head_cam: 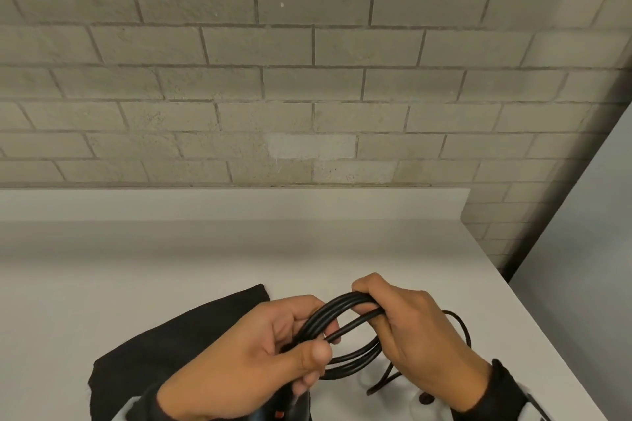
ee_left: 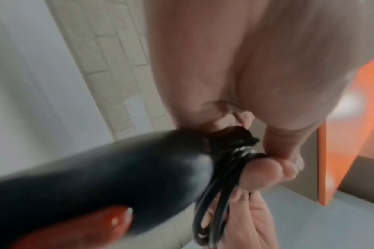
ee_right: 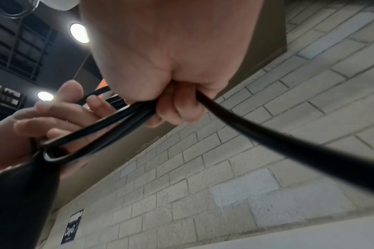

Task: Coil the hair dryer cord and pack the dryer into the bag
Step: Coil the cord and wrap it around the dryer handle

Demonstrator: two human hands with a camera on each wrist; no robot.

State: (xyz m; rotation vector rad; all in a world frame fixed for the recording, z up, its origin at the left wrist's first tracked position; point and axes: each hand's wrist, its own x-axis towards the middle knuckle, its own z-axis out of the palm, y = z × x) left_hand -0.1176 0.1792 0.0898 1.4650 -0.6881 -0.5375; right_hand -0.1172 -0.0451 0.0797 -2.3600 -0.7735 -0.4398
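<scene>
The black cord (head_cam: 345, 321) is wound in several loops between my two hands above the white table (head_cam: 171, 267). My left hand (head_cam: 273, 352) grips the black hair dryer (ee_left: 96, 176) by its handle end and pinches the loops against it; the dryer has a red switch (ee_left: 92, 224). My right hand (head_cam: 410, 321) is curled round the far side of the cord loops (ee_right: 135, 114), and a loose length of cord (ee_right: 288, 143) trails from it. The black cloth bag (head_cam: 164, 349) lies flat on the table under my left hand. The dryer's front is hidden in the head view.
A grey brick wall (head_cam: 307, 79) rises behind the table's raised back edge. The table's right edge (head_cam: 533, 311) runs diagonally, close to my right hand. A slack cord loop (head_cam: 458, 328) hangs to the right of my right hand. An orange panel (ee_left: 348, 126) stands off to the side.
</scene>
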